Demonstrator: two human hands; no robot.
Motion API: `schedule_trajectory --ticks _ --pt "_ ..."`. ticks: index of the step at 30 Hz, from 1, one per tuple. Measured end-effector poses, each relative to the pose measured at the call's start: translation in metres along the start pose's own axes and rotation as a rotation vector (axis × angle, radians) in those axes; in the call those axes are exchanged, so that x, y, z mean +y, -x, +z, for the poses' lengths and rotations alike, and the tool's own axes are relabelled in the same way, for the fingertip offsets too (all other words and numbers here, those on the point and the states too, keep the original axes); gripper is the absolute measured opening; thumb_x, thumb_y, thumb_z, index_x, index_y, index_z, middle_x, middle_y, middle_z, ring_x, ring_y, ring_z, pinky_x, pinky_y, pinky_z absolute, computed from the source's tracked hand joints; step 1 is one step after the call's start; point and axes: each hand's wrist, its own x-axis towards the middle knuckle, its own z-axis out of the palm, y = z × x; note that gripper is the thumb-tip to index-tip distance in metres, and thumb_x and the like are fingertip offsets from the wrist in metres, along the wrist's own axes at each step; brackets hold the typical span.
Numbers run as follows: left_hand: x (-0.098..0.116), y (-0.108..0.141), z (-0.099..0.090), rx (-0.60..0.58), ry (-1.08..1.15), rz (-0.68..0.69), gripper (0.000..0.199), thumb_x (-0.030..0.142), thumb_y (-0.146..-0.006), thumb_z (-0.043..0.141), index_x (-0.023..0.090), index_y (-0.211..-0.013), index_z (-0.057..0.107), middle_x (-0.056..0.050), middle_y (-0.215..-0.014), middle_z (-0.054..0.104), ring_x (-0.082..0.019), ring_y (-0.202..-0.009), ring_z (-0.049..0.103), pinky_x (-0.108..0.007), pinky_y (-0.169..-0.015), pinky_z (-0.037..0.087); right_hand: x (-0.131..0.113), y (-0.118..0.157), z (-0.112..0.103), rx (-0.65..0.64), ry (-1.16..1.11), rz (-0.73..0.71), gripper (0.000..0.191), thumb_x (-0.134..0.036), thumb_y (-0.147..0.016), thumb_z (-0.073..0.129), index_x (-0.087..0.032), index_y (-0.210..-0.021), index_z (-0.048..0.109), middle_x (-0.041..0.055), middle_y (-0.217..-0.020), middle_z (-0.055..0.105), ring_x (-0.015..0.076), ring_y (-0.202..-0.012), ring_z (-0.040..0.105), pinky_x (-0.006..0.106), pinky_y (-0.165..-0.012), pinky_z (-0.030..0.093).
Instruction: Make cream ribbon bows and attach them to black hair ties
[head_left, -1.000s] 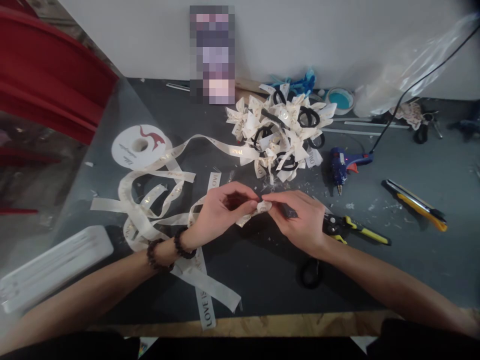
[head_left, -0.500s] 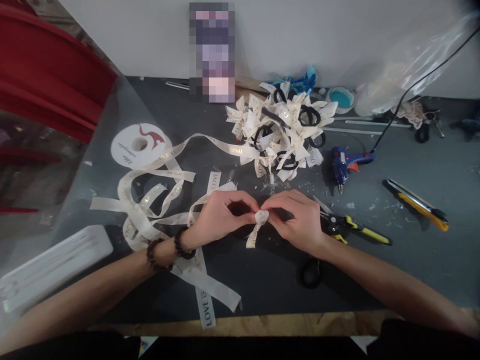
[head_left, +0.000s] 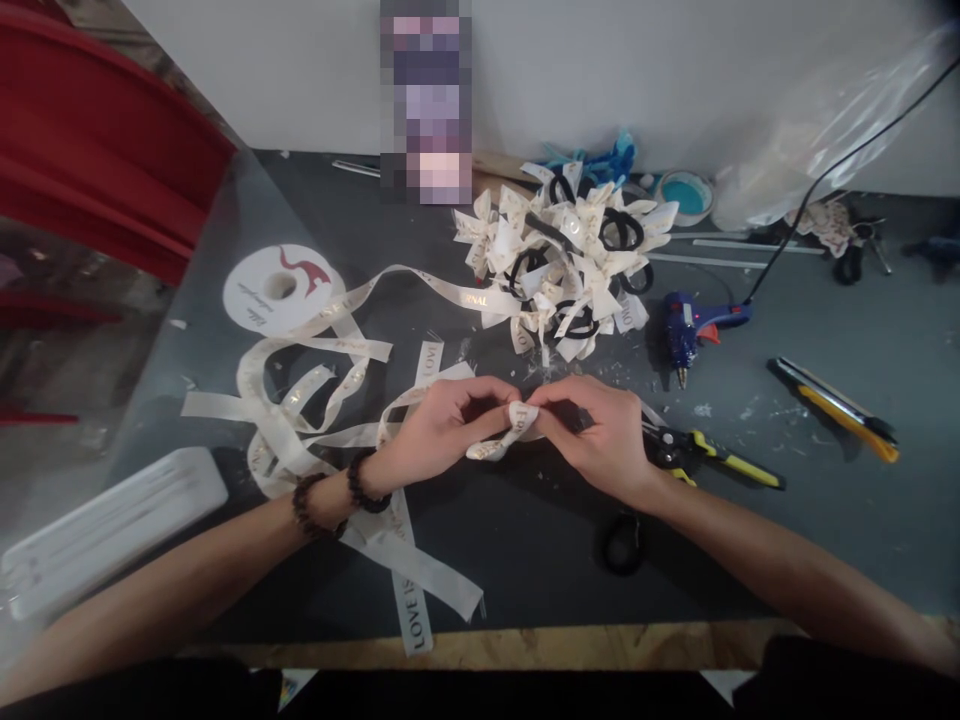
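Note:
Between my fingertips is a short piece of cream ribbon (head_left: 517,428) with gold lettering, bent so that one end points down to the left. My left hand (head_left: 442,425) pinches it from the left, thumb and forefinger closed together. From the right, my right hand (head_left: 596,430) pinches the same ribbon. The two hands nearly touch at the fingertips. Longer printed ribbon strips (head_left: 281,430) lie tangled by my left wrist. A black hair tie (head_left: 621,543) rests on the table below my right hand.
Beyond my hands is a pile of ribbon bows on black hair ties (head_left: 570,250). A ribbon spool (head_left: 277,290) lies left. On the right are a blue glue gun (head_left: 686,330), yellow-black pliers (head_left: 724,460) and a utility knife (head_left: 836,410). A white case (head_left: 112,530) sits at front left.
The ribbon's loose end has swung from hanging downward to lying leftward under my left fingers. Both hands remain in nearly the same place, still pinching the ribbon.

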Motion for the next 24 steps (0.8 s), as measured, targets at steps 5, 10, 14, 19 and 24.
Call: schedule_trajectory --ticks 5,10,14,19,24 --pt "0.0012 0.0003 0.0006 0.043 -0.270 0.052 0.022 0.033 -0.105 0.062 0.015 -0.103 0.075 -0.003 -0.085 0.072 -0.011 -0.071 0.058 -0.021 -0.062 0.043 -0.0041 -0.0003 0.0004 0.016 0.043 0.034 0.008 -0.023 -0.091 0.072 -0.023 -0.085 0.077 -0.0032 -0.073 0.077 0.0131 -0.065 0.068 0.029 -0.071 0.053" --pt "0.0000 -0.0020 0.0000 0.056 -0.339 0.066 0.020 0.030 -0.105 0.060 0.017 -0.103 0.075 -0.002 -0.086 0.074 -0.011 -0.072 0.062 -0.021 -0.063 0.046 -0.0033 0.0008 0.0022 -0.027 0.011 0.092 0.007 -0.024 -0.093 0.071 -0.023 -0.088 0.075 -0.0043 -0.074 0.077 0.0110 -0.063 0.069 0.024 -0.061 0.051" --pt "-0.0020 -0.0039 0.0004 0.109 -0.224 0.093 0.017 0.034 -0.098 0.074 0.019 -0.107 0.078 -0.006 -0.101 0.078 -0.014 -0.085 0.071 -0.022 -0.071 0.054 0.0000 0.0032 0.0035 -0.009 0.002 0.086 0.007 -0.018 -0.092 0.069 -0.024 -0.094 0.073 -0.0034 -0.081 0.080 0.0129 -0.071 0.076 0.025 -0.067 0.056" --pt "-0.0027 -0.0026 0.0008 0.077 -0.042 0.018 0.024 0.030 -0.087 0.087 0.017 -0.104 0.076 -0.006 -0.093 0.077 -0.013 -0.077 0.072 -0.021 -0.068 0.058 0.0015 0.0054 0.0048 -0.018 0.023 0.020 0.008 -0.017 -0.092 0.070 -0.024 -0.094 0.073 -0.0032 -0.082 0.080 0.0130 -0.072 0.076 0.026 -0.071 0.057" --pt "-0.0017 -0.0025 0.0004 0.098 0.019 -0.015 0.026 0.019 -0.085 0.084 0.016 -0.110 0.075 -0.005 -0.087 0.078 -0.012 -0.074 0.073 -0.019 -0.068 0.059 0.0030 0.0056 0.0049 -0.005 0.075 -0.018 0.010 -0.016 -0.094 0.067 -0.024 -0.095 0.073 -0.0014 -0.084 0.080 0.0150 -0.073 0.075 0.030 -0.075 0.057"
